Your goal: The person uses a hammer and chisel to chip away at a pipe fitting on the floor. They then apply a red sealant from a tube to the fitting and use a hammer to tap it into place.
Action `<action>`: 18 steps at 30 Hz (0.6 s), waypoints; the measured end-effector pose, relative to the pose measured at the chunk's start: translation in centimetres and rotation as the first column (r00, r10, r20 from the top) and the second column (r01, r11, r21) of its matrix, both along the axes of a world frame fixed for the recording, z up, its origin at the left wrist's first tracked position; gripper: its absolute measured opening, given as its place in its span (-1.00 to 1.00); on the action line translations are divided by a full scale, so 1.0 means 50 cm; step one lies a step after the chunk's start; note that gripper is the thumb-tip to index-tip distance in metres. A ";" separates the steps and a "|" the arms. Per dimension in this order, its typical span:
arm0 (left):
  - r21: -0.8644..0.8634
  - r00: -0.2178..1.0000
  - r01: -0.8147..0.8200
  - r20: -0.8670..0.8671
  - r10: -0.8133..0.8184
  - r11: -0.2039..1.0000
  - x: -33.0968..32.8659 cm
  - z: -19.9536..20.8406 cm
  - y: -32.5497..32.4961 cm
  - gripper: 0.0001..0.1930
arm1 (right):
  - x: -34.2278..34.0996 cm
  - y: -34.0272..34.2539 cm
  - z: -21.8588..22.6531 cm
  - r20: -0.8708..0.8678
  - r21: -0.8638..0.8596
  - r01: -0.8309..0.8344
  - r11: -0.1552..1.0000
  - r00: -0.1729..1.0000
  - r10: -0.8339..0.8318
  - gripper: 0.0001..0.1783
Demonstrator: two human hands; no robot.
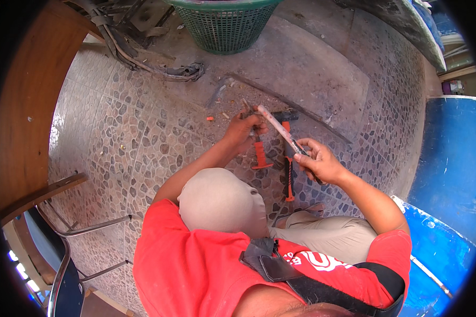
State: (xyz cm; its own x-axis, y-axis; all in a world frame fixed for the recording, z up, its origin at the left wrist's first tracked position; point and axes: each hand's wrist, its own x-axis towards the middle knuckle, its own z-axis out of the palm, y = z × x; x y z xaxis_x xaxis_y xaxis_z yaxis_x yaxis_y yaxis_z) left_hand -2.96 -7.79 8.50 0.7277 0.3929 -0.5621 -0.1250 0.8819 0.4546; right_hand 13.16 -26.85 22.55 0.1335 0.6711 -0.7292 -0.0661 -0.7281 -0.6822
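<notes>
My left hand point(244, 130) is closed around the dark shaft of a chisel point(260, 154). The chisel's orange grip and guard show below the fingers, and thin dark metal shows above them. In my right hand point(318, 161) is a pale, whitish-pink stick-like length point(278, 126) with a dark lower part, perhaps a piece of cable. It slants up and left, its far end close to my left fingers. Beneath it lies a hammer point(289, 177) with a black and orange handle, its dark head partly hidden.
A bundle of dirty cables point(182, 72) lies ahead on the left, near a green basket point(225, 26). A dark strip point(296, 108) and small debris lie on the stone-patterned floor. Blue drums point(447, 158) stand right; a wooden panel point(34, 111) and metal-framed chair point(63, 253) are left.
</notes>
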 end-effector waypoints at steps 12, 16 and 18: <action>0.148 1.000 -0.026 0.004 0.025 0.989 -0.005 0.016 0.018 -0.73 | 0.011 -0.014 -0.020 0.392 0.145 -0.178 0.973 0.913 0.109 -0.49; 0.164 0.998 -0.016 0.064 0.006 0.986 -0.006 0.019 0.018 -0.68 | 0.005 -0.012 -0.007 0.523 0.174 -0.246 0.954 0.843 0.122 -0.45; 0.170 0.999 -0.020 0.048 0.012 0.985 -0.005 0.024 0.017 -0.67 | 0.006 -0.012 -0.005 0.584 0.186 -0.299 0.936 0.799 0.139 -0.46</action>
State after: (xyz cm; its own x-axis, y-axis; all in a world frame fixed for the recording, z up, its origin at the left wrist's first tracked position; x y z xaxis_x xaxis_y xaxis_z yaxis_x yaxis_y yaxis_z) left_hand -3.23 -6.95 9.69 0.7446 0.4915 -0.4518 -0.1628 0.7900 0.5911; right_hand 13.48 -27.44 22.32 0.2859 0.8827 -0.3730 0.5205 -0.4699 -0.7130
